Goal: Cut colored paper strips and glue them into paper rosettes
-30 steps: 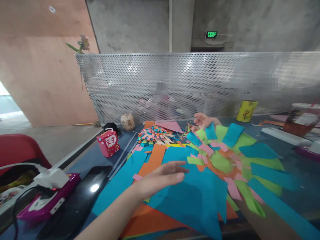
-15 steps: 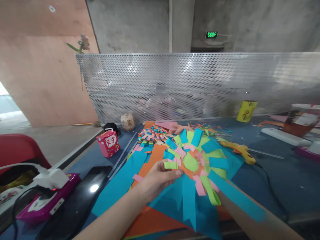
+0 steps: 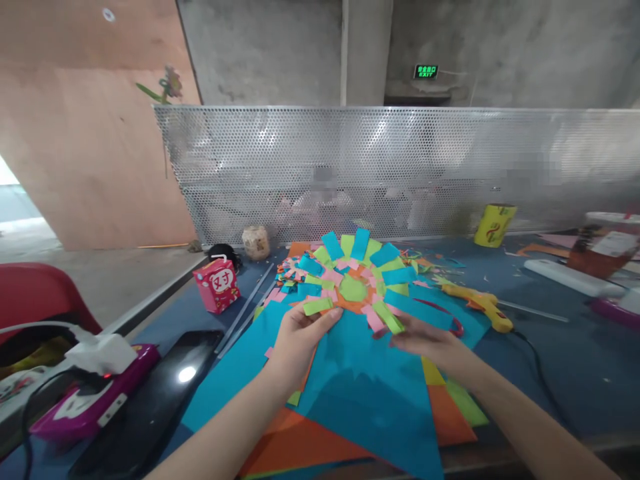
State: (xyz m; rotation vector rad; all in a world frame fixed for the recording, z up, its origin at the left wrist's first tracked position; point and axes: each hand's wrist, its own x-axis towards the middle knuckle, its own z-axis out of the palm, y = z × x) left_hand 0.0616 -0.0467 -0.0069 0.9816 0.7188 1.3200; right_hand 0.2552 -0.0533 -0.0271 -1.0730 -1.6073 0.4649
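Note:
A round flower (image 3: 354, 289) of layered coloured strips, paper or felt, is held up in front of me. Its centre is green, with pink pieces around it and blue and green loops as outer petals. My left hand (image 3: 303, 337) pinches the lower left edge, thumb in front, by a green loop (image 3: 319, 306). At the lower right, my right hand (image 3: 425, 340) has its fingers closed at the edge, close to another green loop (image 3: 389, 318). A longer blue strip (image 3: 419, 311) reaches out above the right hand. The right fingertips are partly hidden.
Blue sheets (image 3: 370, 380) and orange sheets (image 3: 305, 443) lie under my hands. A yellow glue gun (image 3: 477, 303) with a cord is on the right. A phone (image 3: 155, 400), a purple power strip (image 3: 95, 400) and a pink drink carton (image 3: 217, 285) stand left. A perforated metal screen (image 3: 320, 153) closes the back.
The flower has moved left and up and turned a little. My right hand has come out from behind it to its lower right edge. My left hand has shifted slightly left with it.

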